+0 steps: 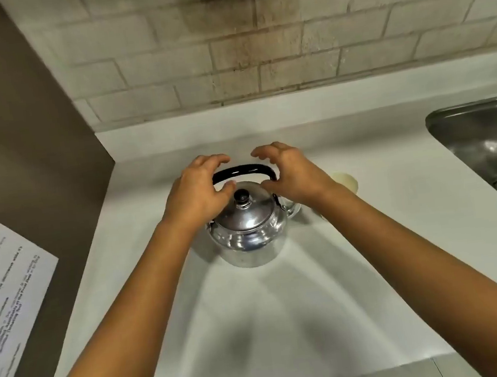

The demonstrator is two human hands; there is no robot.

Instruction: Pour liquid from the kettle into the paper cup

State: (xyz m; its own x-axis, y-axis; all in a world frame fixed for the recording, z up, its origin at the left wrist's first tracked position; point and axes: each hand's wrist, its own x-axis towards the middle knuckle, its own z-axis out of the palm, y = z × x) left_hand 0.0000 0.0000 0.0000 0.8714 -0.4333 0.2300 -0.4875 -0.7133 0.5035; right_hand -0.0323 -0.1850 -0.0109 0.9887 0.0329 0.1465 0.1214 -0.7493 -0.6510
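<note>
A shiny metal kettle (248, 235) with a black lid knob and a black arched handle stands upright on the white counter (287, 309). My left hand (200, 191) hovers over the handle's left end, fingers curled and apart, holding nothing. My right hand (292, 173) hovers over the handle's right end, also open. Whether either hand touches the handle is unclear. The pale paper cup (346, 181) stands just right of the kettle, mostly hidden behind my right wrist. The kettle's spout points toward the cup.
A steel sink (493, 152) with a drain lies at the right edge of the counter. A tiled wall runs along the back. A brown panel with a printed paper notice (7, 299) stands on the left.
</note>
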